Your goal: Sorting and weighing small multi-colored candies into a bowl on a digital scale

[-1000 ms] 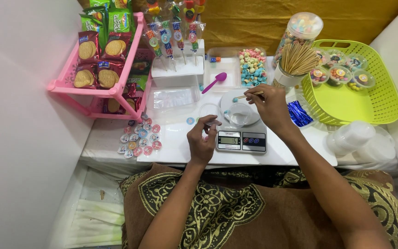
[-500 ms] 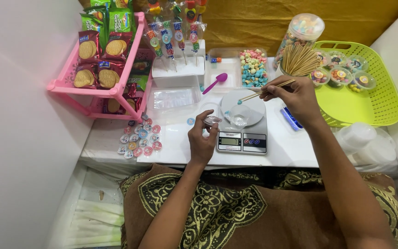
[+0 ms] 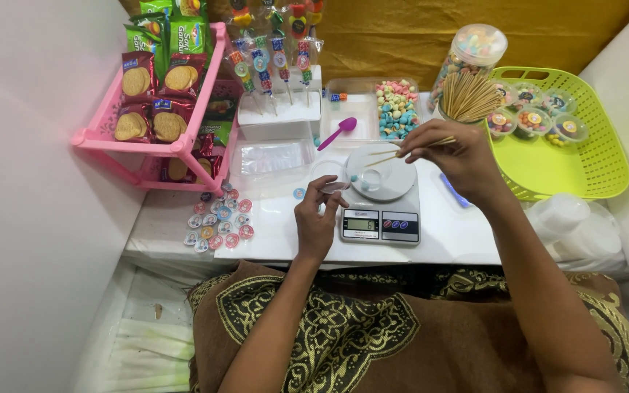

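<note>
My right hand (image 3: 457,156) pinches a thin wooden skewer (image 3: 391,154) that points left over the round white platform of a digital kitchen scale (image 3: 381,215). A small clear cup (image 3: 373,179) stands on that platform. My left hand (image 3: 318,218) rests on the white table just left of the scale, fingers closed on a small clear plastic lid (image 3: 330,175). A bundle of wooden skewers (image 3: 467,96) stands upright behind my right hand.
A pink rack (image 3: 161,138) with biscuit packs is at the left. Several round stickers (image 3: 218,222) lie near the front edge. A clear tray of pastel candies (image 3: 396,109), a purple spoon (image 3: 338,133), a candy jar (image 3: 475,51) and a green basket (image 3: 584,164) with filled cups sit behind.
My right hand has risen and moved right from the scale, taking a skewer. My left hand shifted slightly toward the scale with the lid.
</note>
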